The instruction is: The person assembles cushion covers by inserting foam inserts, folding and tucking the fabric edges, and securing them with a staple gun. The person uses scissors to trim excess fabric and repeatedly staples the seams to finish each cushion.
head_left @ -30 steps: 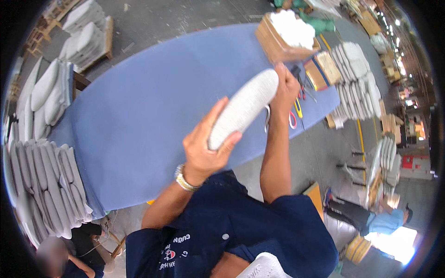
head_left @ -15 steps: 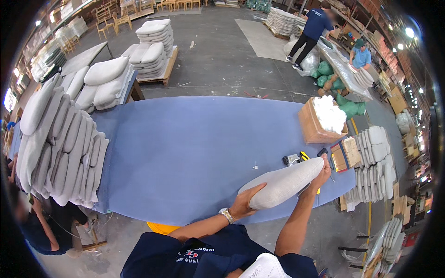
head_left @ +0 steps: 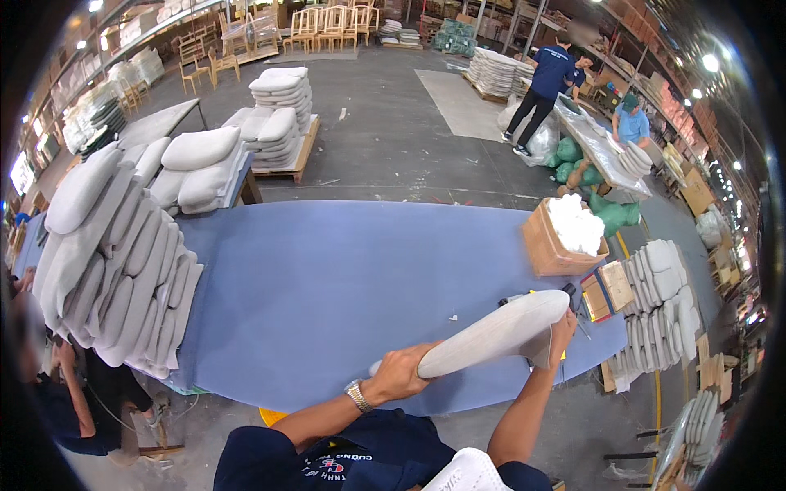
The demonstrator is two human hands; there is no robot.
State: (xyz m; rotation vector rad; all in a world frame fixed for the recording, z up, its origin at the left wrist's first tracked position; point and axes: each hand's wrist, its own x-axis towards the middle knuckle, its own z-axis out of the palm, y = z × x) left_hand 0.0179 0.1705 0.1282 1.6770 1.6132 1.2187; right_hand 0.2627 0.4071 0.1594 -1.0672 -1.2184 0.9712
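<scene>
A light grey upholstered chair cushion (head_left: 491, 334) is held tilted above the near right part of the blue-topped table (head_left: 352, 286). My left hand (head_left: 399, 372), with a metal wristwatch on its wrist, is closed round the cushion's left end. At the opposite end my right hand (head_left: 563, 331) grips the edge, its fingers partly hidden behind the fabric. A loose flap of cover hangs below the cushion beside that hand. Just beyond the right end lies a black-handled tool (head_left: 571, 290), partly covered by the cushion.
Stacked grey cushions (head_left: 123, 270) lean at the table's left end. A cardboard box (head_left: 563, 243) of white stuffing stands at the far right, near a small open carton (head_left: 607, 290). More cushions (head_left: 661, 303) are piled beyond the right edge. Co-workers stand at a distant table (head_left: 602, 151).
The cushion has turned up on its side, showing the flap beneath. My left hand has shifted left along with its end. The view has tilted up slightly, and the tools are more covered.
</scene>
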